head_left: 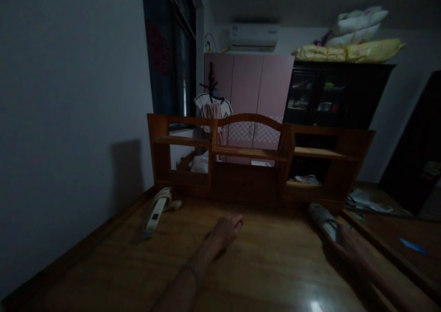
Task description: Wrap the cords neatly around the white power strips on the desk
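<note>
My left hand (225, 231) is curled into a loose fist over the middle of the wooden desk (272, 257), and nothing shows in its fingers. At the right side, my right hand (346, 243) grips the near end of a long pale bundle (323, 218) with a band or cord wrapped around it. The dim light hides its exact kind. Far to the left of my left hand, a white power strip (156, 215) lies on the desk with its cord bunched at the far end.
A wooden shelf unit (246, 152) with open compartments stands along the desk's back edge. The wall (76, 119) borders the left side. Past the right edge, a blue item (413, 246) lies on a brown surface. Behind are a pink wardrobe (246, 82) and a dark cabinet (358, 91).
</note>
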Tool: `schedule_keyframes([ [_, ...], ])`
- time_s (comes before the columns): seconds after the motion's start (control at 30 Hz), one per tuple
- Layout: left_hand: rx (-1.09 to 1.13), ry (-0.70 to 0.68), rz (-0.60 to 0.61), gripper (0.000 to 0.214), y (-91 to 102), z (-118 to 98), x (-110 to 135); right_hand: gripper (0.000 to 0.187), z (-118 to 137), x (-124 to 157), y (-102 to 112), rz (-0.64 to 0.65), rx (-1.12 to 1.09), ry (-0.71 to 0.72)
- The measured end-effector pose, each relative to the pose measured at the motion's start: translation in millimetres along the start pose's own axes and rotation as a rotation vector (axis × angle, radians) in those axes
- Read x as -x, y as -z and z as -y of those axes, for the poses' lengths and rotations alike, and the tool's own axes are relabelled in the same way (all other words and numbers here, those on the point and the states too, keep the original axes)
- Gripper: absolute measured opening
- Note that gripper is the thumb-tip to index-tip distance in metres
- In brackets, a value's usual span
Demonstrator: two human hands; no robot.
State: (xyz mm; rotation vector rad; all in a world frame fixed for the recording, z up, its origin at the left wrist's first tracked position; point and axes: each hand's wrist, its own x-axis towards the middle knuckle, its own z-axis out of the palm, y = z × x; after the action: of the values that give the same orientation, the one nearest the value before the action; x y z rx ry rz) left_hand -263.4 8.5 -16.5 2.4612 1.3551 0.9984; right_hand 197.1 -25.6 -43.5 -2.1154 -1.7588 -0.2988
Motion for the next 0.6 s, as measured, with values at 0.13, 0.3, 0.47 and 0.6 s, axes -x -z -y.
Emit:
schedule_keyframes([
  [0.13, -0.044, 0.09, -0.167, 0.024, 11.5, 5.8, -2.9, 0.053, 24.8, 9.2, 2.1, 0.054, -0.141, 0.07],
  [0.3, -0.07, 0.149, -0.326, 0.026, 18.8, 9.2, -2.1, 0.068, 95.0, 29.5, 7.6, 0.124, -0.223, 0.209],
  [0.47, -0.122, 0.099, -0.406, 0.026, 26.6, 5.7, 0.7, 0.059, 209.6, 47.8, 10.6, 0.144, -0.286, 0.326],
  [0.6, -0.194, 0.009, -0.473, 0.021, 42.6, 4.2, 0.7, 0.045, 303.9, 46.1, 0.4, 0.202, -0.427, 0.351],
])
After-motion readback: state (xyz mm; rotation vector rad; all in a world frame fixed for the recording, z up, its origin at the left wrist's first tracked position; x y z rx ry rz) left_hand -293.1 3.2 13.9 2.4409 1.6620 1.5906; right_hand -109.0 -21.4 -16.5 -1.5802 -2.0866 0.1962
